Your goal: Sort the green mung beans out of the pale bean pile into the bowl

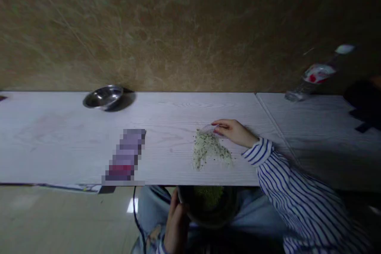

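Grain pile, one — bowls, two

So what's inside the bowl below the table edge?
Small green grains lie inside the bowl. They cover the bottom beneath them, and the table hides the bowl's far side, so anything there can't be seen.

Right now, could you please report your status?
Left hand gripping bowl of green grains. Right hand holding translucent piece at mixed grain pile. Steel bowl farther left, not obstructing.
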### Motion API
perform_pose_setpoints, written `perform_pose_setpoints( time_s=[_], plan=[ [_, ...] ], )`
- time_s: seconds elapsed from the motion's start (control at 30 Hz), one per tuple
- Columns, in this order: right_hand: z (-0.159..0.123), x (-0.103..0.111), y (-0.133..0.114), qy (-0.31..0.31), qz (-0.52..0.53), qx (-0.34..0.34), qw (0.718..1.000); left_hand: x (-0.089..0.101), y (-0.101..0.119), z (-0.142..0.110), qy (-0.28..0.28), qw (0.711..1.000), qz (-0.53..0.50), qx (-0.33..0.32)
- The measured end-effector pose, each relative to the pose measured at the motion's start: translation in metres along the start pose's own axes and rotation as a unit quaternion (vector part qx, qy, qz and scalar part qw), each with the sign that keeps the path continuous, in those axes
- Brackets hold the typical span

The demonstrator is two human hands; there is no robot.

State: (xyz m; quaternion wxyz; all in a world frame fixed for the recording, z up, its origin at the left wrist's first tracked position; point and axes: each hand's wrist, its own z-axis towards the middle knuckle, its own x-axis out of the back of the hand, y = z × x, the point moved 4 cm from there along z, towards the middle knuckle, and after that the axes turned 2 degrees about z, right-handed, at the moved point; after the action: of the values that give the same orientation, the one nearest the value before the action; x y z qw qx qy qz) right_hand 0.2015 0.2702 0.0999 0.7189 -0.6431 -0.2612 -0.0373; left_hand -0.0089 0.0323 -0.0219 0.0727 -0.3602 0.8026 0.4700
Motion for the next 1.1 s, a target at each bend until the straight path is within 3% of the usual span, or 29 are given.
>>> perform_pose_setpoints(
  time_s=[0.23,0.37,0.63,0.83,1.1],
  plan=[
    [-0.016,-0.008,-0.002,0.007,0.003,-0.006,1.000,-0.004,0.000,0.000,-0.027,1.000,0.000,-0.013],
    [-0.024,-0.015,-0.010,0.026,-0.023,0.004,0.999,0.000,-0.001,-0.001,-0.049,0.998,-0.024,0.015],
    [-0.042,-0.031,-0.027,0.081,-0.125,0.020,0.989,0.010,-0.001,0.001,-0.034,0.999,-0.036,0.004],
    [-0.053,-0.042,-0.033,0.080,-0.137,0.031,0.987,0.009,0.013,-0.005,-0.079,0.997,-0.021,-0.007],
    [-0.058,-0.053,-0.039,0.062,-0.124,0.021,0.990,0.017,0.017,-0.003,-0.069,0.997,-0.015,-0.007]
  ],
)
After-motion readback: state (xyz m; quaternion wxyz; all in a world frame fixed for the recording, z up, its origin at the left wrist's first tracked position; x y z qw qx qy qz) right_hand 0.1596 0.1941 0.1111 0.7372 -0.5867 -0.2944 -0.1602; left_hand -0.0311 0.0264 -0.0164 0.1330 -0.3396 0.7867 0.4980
